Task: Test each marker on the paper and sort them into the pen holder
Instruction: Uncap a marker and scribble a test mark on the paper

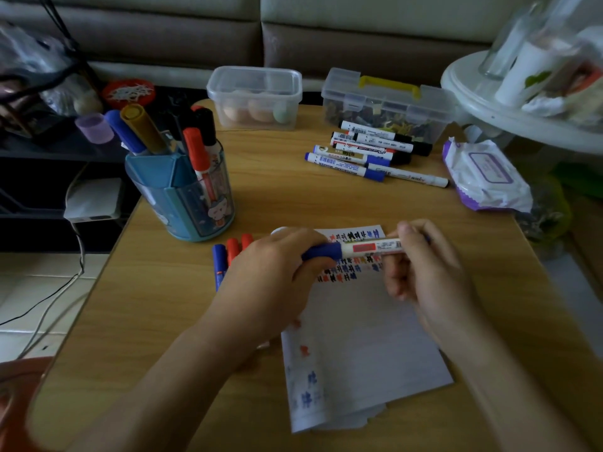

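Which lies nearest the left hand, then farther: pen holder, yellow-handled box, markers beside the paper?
1. Markers beside the paper, right by the left hand.
2. Pen holder, back left.
3. Yellow-handled box, far back right.

I see a wood-grain laminate desk (293, 197), smooth; matt white paper (368, 347); glossy plastic marker (362, 248); translucent plastic pen holder (182, 197); clear plastic tubs (257, 96).

At the far edge of your counter (156, 305) sit a clear lidded tub (254, 89) holding pale rounded things, a clear box with a yellow handle (388, 104) to its right, and a pack of wipes (486, 174) near the right edge. A sofa (293, 34) runs behind them, a cluttered white round stand (483, 106) sits at your right, and a lilac cup (94, 128) and a white box (93, 199) lie off to your left.
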